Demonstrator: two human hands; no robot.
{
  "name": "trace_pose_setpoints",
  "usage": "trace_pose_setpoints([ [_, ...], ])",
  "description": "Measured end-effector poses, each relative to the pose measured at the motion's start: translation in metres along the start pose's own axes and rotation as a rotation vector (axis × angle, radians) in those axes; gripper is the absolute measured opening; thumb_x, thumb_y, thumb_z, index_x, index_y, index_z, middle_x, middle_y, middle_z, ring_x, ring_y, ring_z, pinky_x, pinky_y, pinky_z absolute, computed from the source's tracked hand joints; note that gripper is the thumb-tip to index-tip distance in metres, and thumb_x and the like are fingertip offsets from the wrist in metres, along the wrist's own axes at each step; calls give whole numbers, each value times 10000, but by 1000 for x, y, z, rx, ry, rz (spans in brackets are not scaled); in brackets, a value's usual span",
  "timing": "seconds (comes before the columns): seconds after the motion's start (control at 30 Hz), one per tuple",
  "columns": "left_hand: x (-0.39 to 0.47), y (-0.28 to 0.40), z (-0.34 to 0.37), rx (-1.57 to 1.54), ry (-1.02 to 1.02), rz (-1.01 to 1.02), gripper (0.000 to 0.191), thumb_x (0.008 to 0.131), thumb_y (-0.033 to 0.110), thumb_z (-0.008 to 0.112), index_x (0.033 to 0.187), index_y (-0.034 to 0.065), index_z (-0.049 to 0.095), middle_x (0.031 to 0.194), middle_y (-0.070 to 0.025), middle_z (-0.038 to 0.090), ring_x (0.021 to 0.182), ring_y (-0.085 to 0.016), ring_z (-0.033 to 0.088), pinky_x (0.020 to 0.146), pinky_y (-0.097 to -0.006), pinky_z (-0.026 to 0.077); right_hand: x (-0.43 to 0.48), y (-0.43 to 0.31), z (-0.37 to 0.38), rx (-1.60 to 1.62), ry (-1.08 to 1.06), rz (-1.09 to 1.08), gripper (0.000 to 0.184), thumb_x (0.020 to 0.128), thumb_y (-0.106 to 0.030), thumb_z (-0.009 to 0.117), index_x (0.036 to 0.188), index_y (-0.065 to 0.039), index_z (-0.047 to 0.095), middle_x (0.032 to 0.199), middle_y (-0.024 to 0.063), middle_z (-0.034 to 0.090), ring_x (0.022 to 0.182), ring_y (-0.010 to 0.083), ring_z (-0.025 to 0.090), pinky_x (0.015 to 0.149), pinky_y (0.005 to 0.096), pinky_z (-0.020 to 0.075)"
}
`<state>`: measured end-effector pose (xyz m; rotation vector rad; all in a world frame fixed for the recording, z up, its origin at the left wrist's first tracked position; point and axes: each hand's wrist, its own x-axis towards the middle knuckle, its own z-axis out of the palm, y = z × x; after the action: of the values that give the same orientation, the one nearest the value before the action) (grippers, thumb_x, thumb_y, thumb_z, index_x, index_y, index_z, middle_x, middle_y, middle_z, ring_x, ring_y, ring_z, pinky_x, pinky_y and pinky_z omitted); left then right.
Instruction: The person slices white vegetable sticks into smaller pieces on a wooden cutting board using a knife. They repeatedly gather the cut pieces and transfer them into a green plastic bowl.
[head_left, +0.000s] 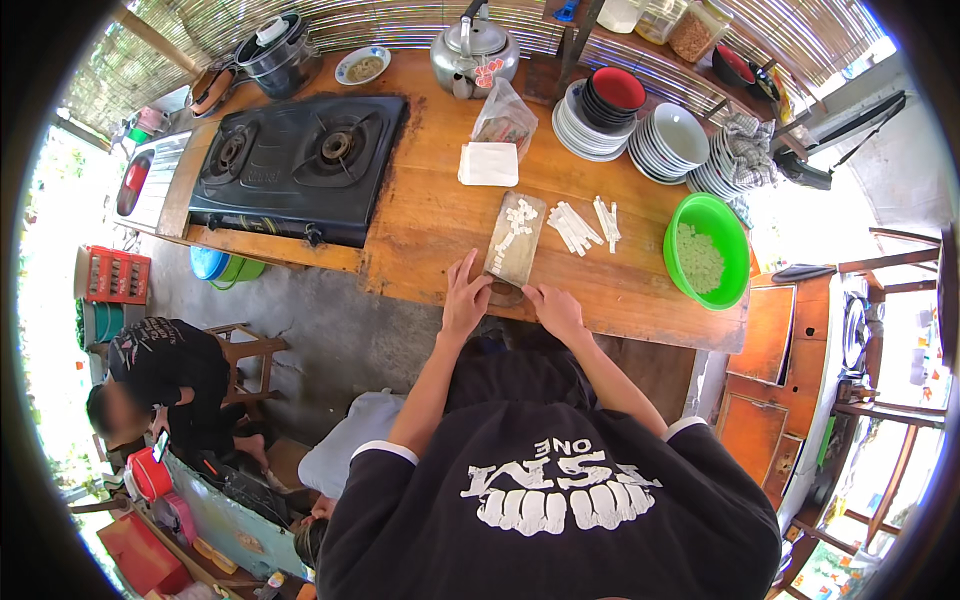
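A worn wooden cutting board (531, 251) lies near the edge of the wooden counter, with small cut white pieces (519, 217) on its far half and left side. My left hand (466, 295) is at the board's near left corner, fingers spread, its thumb and a finger by the end of a dark blade. My right hand (553, 307) is at the near right corner, closed around what looks like a knife handle, mostly hidden. White strips (574, 226) lie right of the board, with a smaller group (607, 223) beside them. A green plastic bowl (706, 251) holds many white pieces.
A stack of white sheets (488, 164) and a plastic bag (505, 120) lie beyond the board. Stacked plates and bowls (668, 142) stand at the back right. A kettle (475, 56) and a two-burner gas stove (300, 169) are farther left. Other people (161, 375) sit low at left.
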<state>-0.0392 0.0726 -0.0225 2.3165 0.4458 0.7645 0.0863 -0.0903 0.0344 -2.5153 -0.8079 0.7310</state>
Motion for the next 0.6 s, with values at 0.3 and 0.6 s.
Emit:
trace_pose_setpoints([
  [0.3, 2, 1, 1, -60, -26, -45, 199, 846, 55, 669, 1039, 20, 704, 1479, -190, 455, 1316, -386, 449, 1077, -455, 398, 16, -4, -2, -10, -14, 11, 594, 987, -597, 415, 951, -67, 682, 912, 218, 704, 912, 426, 663, 792, 534, 508],
  [0.6, 27, 10, 10, 161, -195, 41, 390, 979, 192, 525, 1343, 58, 570, 1523, -158, 420, 1447, -330, 322, 1176, -486, 237, 49, 7, -22, -9, 20, 23, 609, 988, -600, 409, 967, -54, 677, 939, 220, 704, 946, 427, 658, 812, 528, 508],
])
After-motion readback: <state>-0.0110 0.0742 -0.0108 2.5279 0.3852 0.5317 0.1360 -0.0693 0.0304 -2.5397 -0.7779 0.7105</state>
